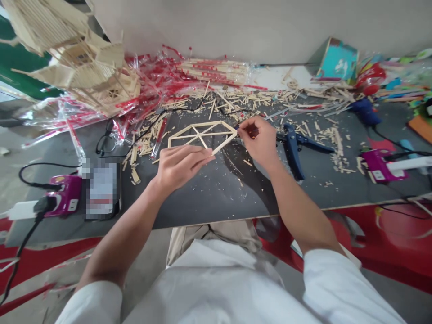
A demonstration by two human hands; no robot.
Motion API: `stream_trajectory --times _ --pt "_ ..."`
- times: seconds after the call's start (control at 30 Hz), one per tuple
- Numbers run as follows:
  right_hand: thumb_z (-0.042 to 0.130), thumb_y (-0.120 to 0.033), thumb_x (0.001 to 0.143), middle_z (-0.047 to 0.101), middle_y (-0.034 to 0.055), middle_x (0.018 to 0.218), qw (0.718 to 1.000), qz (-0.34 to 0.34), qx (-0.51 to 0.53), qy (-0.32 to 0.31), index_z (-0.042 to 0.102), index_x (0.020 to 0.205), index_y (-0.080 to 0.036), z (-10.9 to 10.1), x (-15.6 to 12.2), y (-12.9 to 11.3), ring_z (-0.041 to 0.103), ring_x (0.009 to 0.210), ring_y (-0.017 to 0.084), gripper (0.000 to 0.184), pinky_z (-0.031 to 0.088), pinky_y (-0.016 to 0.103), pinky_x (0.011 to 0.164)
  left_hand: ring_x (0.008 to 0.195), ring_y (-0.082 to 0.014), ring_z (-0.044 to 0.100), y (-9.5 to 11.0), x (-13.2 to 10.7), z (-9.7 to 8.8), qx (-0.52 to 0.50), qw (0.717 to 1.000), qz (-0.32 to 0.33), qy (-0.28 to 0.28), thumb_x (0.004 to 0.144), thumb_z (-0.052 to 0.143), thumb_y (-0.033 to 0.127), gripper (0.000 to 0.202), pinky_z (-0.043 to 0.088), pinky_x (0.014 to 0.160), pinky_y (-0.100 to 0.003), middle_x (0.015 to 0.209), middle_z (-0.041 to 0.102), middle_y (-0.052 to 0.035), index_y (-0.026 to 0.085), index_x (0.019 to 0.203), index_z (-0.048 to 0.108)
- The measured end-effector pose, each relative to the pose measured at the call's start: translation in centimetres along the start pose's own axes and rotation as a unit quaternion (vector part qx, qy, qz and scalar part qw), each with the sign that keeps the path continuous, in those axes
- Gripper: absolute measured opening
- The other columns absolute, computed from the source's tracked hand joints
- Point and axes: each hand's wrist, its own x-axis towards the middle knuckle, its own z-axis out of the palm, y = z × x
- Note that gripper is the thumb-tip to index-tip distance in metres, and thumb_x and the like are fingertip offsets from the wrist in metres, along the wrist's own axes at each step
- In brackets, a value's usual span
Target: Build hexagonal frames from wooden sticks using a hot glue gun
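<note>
White shirt cloth (216,288) fills the bottom of the view, nearest the camera. Ahead of it, a pale stick frame (200,135) with crossed inner struts is held over the middle of the dark table (209,198); whether it touches the surface, I cannot tell. At its near edge the left hand (184,164) has its grip closed on the wood, fingers lying across the lower strip. At the pointed right end, the right hand (258,137) draws thumb and fingers together in a pinch; I cannot tell whether its grip takes the frame or something small beside it.

Just right of that hand lies a blue-handled cutting tool (293,153). Stick offcuts (232,103) litter the table behind the frame and on both sides. Farther left are a pair of glasses (107,143), a phone (101,189) and a purple power block (69,193), with red-marked wrappers (158,76) and a large wooden model (84,67) behind. Far right sits another purple block (380,167).
</note>
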Motion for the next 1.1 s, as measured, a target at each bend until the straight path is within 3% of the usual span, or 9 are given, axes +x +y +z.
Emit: stream_trajectory --times 0.13,0.23,0.27,0.33,0.5,0.7,0.9,1.0,1.1 --pt "0.072 -0.058 0.098 0.075 0.0073 0.106 0.999 0.018 0.044 -0.016 0.067 0.109 -0.026 0.1 -0.1 -0.3 0.069 0.084 0.02 0.034 0.057 0.035 0.07 0.069 -0.008 0.068 -0.3 1.8 -0.7 -0.021 0.979 -0.173 0.11 0.109 0.068 0.046 0.019 0.052 0.056 -0.029 0.092 0.077 0.0031 0.028 0.115 0.066" --pt "0.07 -0.07 0.097 0.071 0.0114 0.125 0.995 0.035 0.093 0.001 0.065 0.121 -0.027 0.1 -0.3 -0.8 0.069 0.093 0.021 0.05 0.058 0.034 0.065 0.064 -0.0007 0.049 -2.8 3.5 -1.4 -0.076 0.954 -0.281 0.075 0.119 0.038 0.06 0.033 0.035 0.05 -0.024 0.092 0.061 0.0071 0.03 0.129 0.046" --pt "0.07 -0.073 0.095 0.07 0.0117 0.126 0.993 0.042 0.113 0.001 0.063 0.124 -0.028 0.2 -0.3 -0.9 0.069 0.092 0.02 0.054 0.058 0.033 0.063 0.063 0.0007 0.043 -4.1 3.9 -1.5 -0.12 0.947 -0.299 0.021 0.119 0.03 0.062 0.036 0.032 0.051 -0.022 0.089 0.055 0.0087 0.031 0.132 0.042" --pt "0.073 -0.075 0.093 0.073 0.0102 0.118 0.984 0.065 0.163 -0.025 0.061 0.124 -0.028 0.3 -0.4 -0.9 0.068 0.082 0.019 0.057 0.056 0.033 0.057 0.052 -0.0013 0.032 -6.7 4.5 -1.5 -0.189 0.924 -0.332 -0.011 0.116 0.031 0.069 0.041 0.025 0.045 -0.025 0.079 0.048 0.0089 0.032 0.128 0.045" --pt "0.08 -0.076 0.084 0.072 0.0007 0.084 0.953 0.162 0.239 -0.089 0.056 0.111 -0.03 0.4 -0.1 -1.0 0.055 0.052 0.014 0.058 0.045 0.033 0.042 0.043 -0.0074 0.047 -10.9 4.5 -0.3 -0.197 0.894 -0.383 -0.12 0.104 0.044 0.08 0.056 0.033 0.04 -0.027 0.066 0.058 0.0036 0.026 0.112 0.059" --pt "0.073 -0.075 0.09 0.069 0.0015 0.084 0.965 0.151 0.192 -0.099 0.064 0.107 -0.029 0.1 -0.2 -1.7 0.055 0.055 0.013 0.05 0.043 0.032 0.043 0.049 -0.0124 0.061 -12.6 5.1 -1.3 -0.118 0.884 -0.376 -0.251 0.1 0.066 0.056 0.038 0.041 0.044 -0.022 0.066 0.07 -0.0033 0.021 0.084 0.068" --pt "0.078 -0.08 0.084 0.072 0.0004 0.084 0.963 0.149 0.201 -0.098 0.065 0.108 -0.029 0.5 -0.4 -2.2 0.055 0.055 0.012 0.058 0.043 0.032 0.046 0.054 -0.0163 0.069 -12.6 6.3 -4.4 -0.118 0.838 -0.383 -0.37 0.098 0.071 0.051 0.031 0.052 0.048 -0.026 0.081 0.08 -0.0052 0.022 0.089 0.074" --pt "0.083 -0.075 0.083 0.074 0.001 0.084 0.964 0.146 0.21 -0.079 0.065 0.108 -0.028 0.7 -0.4 -2.1 0.056 0.055 0.012 0.056 0.045 0.032 0.047 0.06 -0.019 0.073 -12.3 6.5 -5.1 -0.085 0.805 -0.417 -0.415 0.097 0.072 0.055 0.034 0.058 0.055 -0.029 0.09 0.081 -0.0055 0.022 0.095 0.077" --pt "0.081 -0.07 0.087 0.076 0.0019 0.085 0.973 0.129 0.182 -0.065 0.065 0.106 -0.028 0.9 -0.5 -1.7 0.06 0.056 0.014 0.05 0.051 0.033 0.051 0.066 -0.0225 0.077 -12.8 6.0 -5.3 -0.106 0.797 -0.407 -0.435 0.093 0.073 0.063 0.042 0.062 0.06 -0.033 0.089 0.08 -0.0059 0.022 0.101 0.08"
